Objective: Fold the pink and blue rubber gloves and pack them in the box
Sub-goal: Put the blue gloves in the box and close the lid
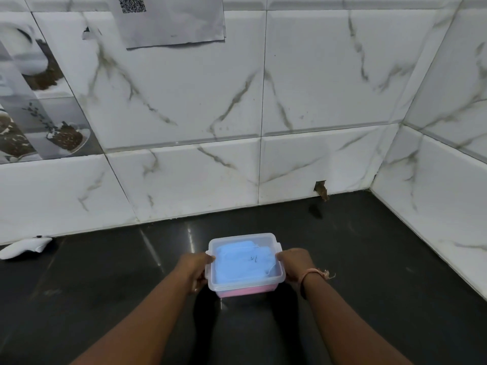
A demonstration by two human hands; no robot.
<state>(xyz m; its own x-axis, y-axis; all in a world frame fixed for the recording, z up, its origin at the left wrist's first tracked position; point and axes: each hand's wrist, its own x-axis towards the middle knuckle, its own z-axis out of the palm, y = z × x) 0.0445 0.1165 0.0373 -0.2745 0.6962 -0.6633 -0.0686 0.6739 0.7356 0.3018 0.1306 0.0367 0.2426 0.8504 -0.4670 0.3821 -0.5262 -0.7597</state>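
Note:
A clear plastic box (pixel 278 280) with its lid on stands on the dark counter, a little in front of me. Through the lid I see the folded blue glove (pixel 241 264) on top. The pink glove (pixel 246 290) shows as a strip through the box's front wall, underneath the blue one. My left hand (pixel 195 271) grips the box's left side, thumb on the lid's edge. My right hand (pixel 295 264) grips the right side the same way.
The black counter (pixel 369 259) runs back to a white marble-tiled wall (pixel 184 114) and meets a side wall at the right. A white object (pixel 25 248) lies at the far left by the wall. A paper sheet (pixel 171 19) hangs above.

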